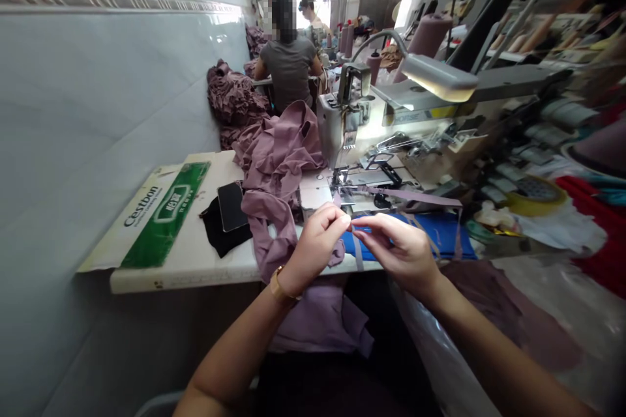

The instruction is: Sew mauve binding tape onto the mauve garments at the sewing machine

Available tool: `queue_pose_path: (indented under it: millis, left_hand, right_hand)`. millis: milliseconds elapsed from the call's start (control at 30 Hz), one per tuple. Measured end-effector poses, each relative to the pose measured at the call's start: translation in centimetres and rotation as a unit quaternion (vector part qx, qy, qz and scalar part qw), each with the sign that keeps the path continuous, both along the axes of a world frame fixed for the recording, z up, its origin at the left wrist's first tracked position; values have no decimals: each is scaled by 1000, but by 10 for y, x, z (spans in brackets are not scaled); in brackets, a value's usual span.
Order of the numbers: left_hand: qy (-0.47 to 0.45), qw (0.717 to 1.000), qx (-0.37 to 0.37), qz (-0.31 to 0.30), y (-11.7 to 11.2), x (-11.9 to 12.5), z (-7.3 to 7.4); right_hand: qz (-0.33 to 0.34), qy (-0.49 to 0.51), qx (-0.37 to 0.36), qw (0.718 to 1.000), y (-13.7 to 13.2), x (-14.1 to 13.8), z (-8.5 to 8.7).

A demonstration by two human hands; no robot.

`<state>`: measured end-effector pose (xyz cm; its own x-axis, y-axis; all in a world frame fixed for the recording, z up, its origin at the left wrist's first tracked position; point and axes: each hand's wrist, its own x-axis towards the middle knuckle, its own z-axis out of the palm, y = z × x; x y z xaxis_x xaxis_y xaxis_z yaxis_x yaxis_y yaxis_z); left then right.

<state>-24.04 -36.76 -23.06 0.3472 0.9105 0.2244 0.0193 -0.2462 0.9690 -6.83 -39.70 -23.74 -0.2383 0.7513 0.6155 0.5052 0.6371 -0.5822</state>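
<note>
My left hand (320, 234), with a watch (280, 283) on its wrist, is closed in a pinch in front of the sewing machine (337, 124). Fingertip to fingertip with it, my right hand (398, 247) also pinches. Whatever lies between the fingers is too small to make out. Mauve fabric (288, 176) is heaped left of the machine and runs down beside my left hand. A lilac fabric piece (317, 319) hangs over my lap below. From the needle area a narrow mauve strip (411, 195) extends to the right, above a blue sheet (435, 234).
A phone (232, 206) lies on black cloth (212, 228) at the left, near a green and white board (166, 215). A lit lamp (440, 78) overhangs the machine. Two people sit farther back, one a person in a grey shirt (288, 65). Thread cones (430, 32) stand behind.
</note>
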Motion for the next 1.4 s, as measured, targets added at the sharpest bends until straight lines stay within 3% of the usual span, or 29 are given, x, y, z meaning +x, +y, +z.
queue_pose_path:
  millis: [333, 467, 567, 667, 800, 900, 1033, 1200, 1400]
  left_hand:
    - [11, 995, 43, 88, -10, 1, -10]
    - [-69, 991, -23, 109, -11, -6, -21]
    - [-127, 988, -31, 77, -16, -8, -27]
    - [-123, 990, 13, 62, -21, -5, -25]
    - [-88, 989, 57, 109, -23, 0, -17]
    - [-61, 989, 49, 125, -22, 1, -14]
    - [-31, 990, 41, 131, -23, 3, -15]
    - [-19, 990, 20, 135, -25, 5, -17]
    - [-35, 987, -11, 156, -24, 6, -17]
  right_hand:
    - [-21, 46, -58, 997, -3, -9, -6]
    - [-50, 107, -154, 981, -5, -12, -8]
    - [-44, 138, -202, 969, -5, -14, -8]
    - [-25, 166, -225, 960, -4, -16, -6]
    - [-13, 179, -235, 955, -6, -19, -5]
    - [-27, 167, -225, 960, -9, -19, -9]
    - [-55, 126, -153, 979, -12, -20, -14]
    - [-48, 63, -83, 993, -13, -22, -14]
    - [-39, 30, -60, 997, -14, -23, -14]
